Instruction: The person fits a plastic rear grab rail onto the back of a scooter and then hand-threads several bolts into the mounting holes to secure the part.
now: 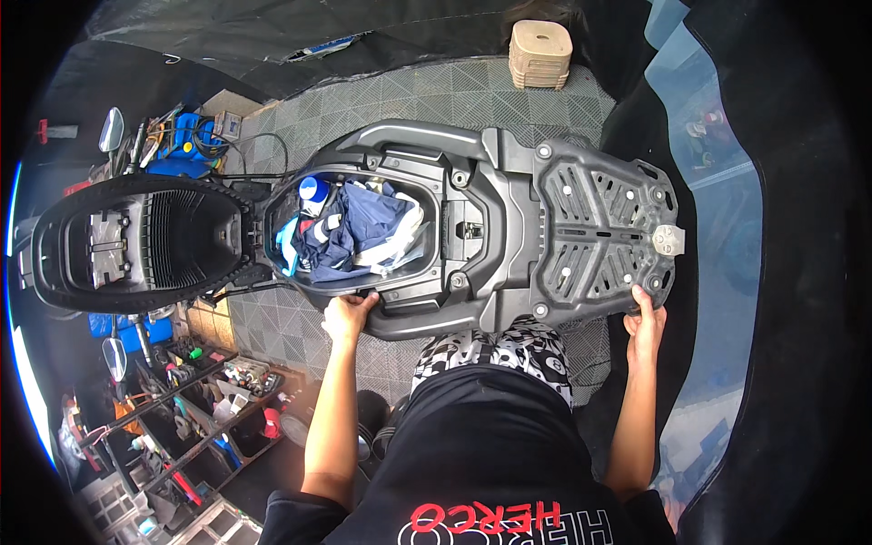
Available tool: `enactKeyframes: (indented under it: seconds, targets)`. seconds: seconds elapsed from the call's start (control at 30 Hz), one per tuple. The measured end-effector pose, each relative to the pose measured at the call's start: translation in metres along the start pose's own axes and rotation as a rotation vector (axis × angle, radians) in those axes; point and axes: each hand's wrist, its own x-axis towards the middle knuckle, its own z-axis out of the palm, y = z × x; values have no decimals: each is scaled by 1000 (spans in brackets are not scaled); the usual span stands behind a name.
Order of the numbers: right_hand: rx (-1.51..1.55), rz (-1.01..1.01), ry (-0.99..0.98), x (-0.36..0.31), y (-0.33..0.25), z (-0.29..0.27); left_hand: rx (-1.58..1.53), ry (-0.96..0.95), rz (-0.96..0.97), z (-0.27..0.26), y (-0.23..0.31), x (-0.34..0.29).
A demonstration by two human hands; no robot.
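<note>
A black scooter stretches across the view with its seat [154, 241] tipped up to the left. Its storage compartment [434, 238] lies uncovered and holds dark blue clothing [350, 232], a blue-capped container [313, 191] and clear plastic. My left hand [347, 318] is closed on the near side panel [400, 320] beside the compartment, its fingertips over the edge. At the right, my right hand [645, 329] grips the near rear corner of the luggage rack [595, 236], thumb on top and fingers partly hidden under it. A silver metal bracket [668, 240] sits at the rack's rear end.
Tools fill a divided rack [195, 427] at lower left. Blue cases [186, 145] and cables lie beyond the seat. A beige stool [540, 54] stands at the far side on grey floor tiles [427, 100]. A dark curtain with a clear strip [718, 236] hangs at the right.
</note>
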Motion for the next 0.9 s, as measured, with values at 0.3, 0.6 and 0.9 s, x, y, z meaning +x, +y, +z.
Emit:
enactKeyframes:
  seconds: [0.3, 0.6, 0.9]
  targets:
    - [29, 5, -13, -1, -2, 1, 32, 105, 31, 9, 0, 5]
    - [12, 6, 4, 0, -1, 1, -105, 54, 59, 2, 2, -2]
    - [59, 9, 10, -2, 0, 2, -27, 99, 27, 2, -3, -6]
